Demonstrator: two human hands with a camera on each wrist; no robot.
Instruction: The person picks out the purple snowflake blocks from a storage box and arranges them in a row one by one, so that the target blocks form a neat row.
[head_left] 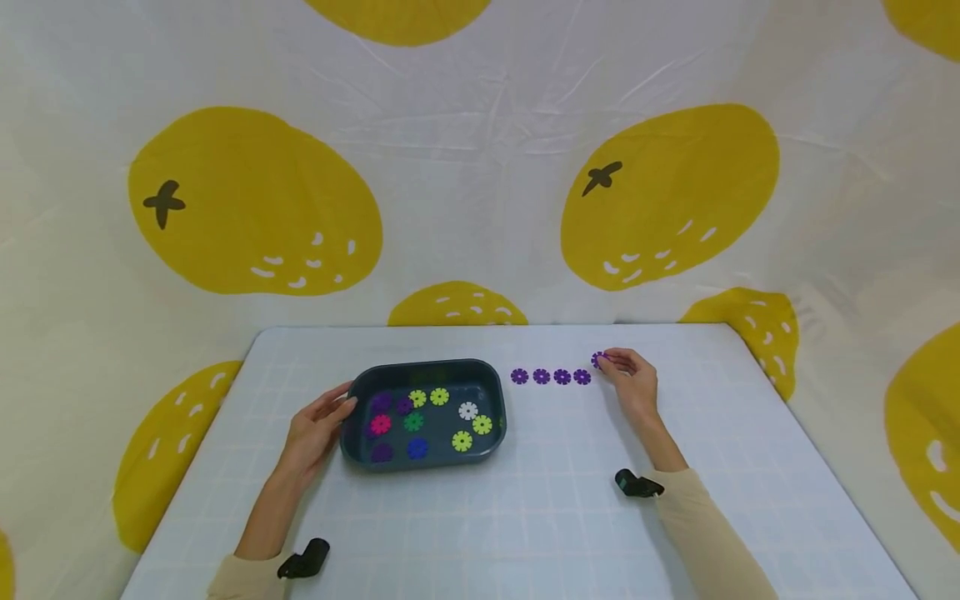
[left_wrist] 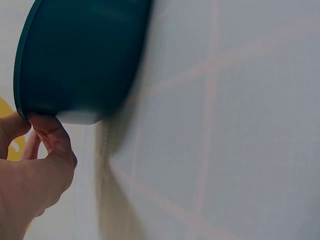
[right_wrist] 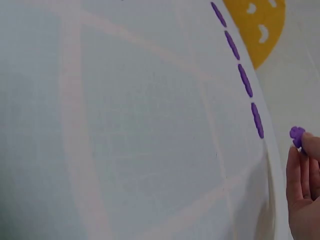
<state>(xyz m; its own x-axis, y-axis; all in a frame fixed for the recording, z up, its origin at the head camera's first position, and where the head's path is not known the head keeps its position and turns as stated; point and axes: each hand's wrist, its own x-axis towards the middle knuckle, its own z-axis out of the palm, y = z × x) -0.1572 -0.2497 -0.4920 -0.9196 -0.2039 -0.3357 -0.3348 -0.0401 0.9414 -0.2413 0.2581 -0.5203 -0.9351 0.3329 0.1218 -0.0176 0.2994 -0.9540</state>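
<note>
My left hand [head_left: 311, 437] pinches the left rim of a dark teal plastic tray [head_left: 423, 465], thumb on the rim's edge in the left wrist view [left_wrist: 75, 65]. Inside the tray lie several notched, flower-shaped discs, among them a pink disc [head_left: 381, 424], a white disc [head_left: 468, 410], a blue disc [head_left: 417, 448] and a yellow disc [head_left: 462, 441]. Between thumb and fingertips, my right hand [head_left: 633, 383] holds a purple flower-shaped disc [right_wrist: 297, 135] above the table. Just left of it, several purple discs [head_left: 562, 377] lie flat in a straight, evenly spaced row.
The table [head_left: 547, 517] has a pale checked cover. Behind it hangs a white cloth [head_left: 465, 167] printed with large yellow fruit. A small black camera [head_left: 303, 559] sits at the left cuff, and another black camera [head_left: 637, 483] at the right cuff.
</note>
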